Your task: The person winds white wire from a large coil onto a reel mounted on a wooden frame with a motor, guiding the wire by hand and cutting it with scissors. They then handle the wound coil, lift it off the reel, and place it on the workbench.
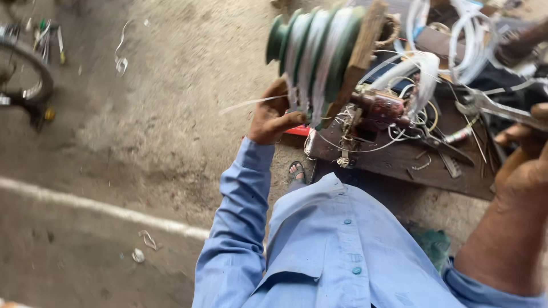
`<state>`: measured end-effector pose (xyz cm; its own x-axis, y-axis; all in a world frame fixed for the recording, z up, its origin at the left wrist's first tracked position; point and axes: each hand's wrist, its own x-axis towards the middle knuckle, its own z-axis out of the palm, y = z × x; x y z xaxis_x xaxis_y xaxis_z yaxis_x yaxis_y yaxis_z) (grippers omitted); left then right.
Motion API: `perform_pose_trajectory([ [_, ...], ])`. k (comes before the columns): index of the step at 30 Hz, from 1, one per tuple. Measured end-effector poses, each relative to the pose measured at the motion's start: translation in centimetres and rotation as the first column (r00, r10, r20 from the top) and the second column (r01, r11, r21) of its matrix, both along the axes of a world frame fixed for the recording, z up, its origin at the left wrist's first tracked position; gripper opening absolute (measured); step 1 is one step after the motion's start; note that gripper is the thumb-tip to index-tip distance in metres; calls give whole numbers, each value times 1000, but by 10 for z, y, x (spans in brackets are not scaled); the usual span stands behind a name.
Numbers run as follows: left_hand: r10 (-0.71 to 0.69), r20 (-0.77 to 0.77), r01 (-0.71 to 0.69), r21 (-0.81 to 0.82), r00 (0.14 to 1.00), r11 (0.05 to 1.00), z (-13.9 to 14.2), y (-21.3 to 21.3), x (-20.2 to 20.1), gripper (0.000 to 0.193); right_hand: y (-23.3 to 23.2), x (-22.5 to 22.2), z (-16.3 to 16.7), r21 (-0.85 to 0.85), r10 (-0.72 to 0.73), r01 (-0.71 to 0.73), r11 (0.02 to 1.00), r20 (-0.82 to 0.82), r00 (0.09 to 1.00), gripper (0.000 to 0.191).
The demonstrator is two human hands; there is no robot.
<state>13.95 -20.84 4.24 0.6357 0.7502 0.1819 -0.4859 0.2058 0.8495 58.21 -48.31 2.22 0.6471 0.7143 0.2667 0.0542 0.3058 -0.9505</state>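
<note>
Green former [314, 48]: stepped, ridged, wound with white wire, raised above worktop [399, 162]. Likely rigid, fairly heavy, wire fragile; best gripped by wooden end plate. Left hand [274, 117] clamped on lower edge; right hand [528, 145] apart, closed around wrench [491, 108].

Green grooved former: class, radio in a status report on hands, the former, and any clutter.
Left hand grips green grooved former. Right hand holds spanner. Loose white wires crowd bench.

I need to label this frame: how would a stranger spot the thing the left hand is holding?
Start at the dark wooden workbench littered with white wire. At its left end the left hand grips a green stepped spool, ridged like stacked discs with pale windings in its grooves.
</note>
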Motion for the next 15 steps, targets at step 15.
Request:
perform_pose_trajectory([
  [15,-163,72,164,-2,984,986,10,26,-3,67,132,-189,215,120,135,-204,971,428,894,15],
])
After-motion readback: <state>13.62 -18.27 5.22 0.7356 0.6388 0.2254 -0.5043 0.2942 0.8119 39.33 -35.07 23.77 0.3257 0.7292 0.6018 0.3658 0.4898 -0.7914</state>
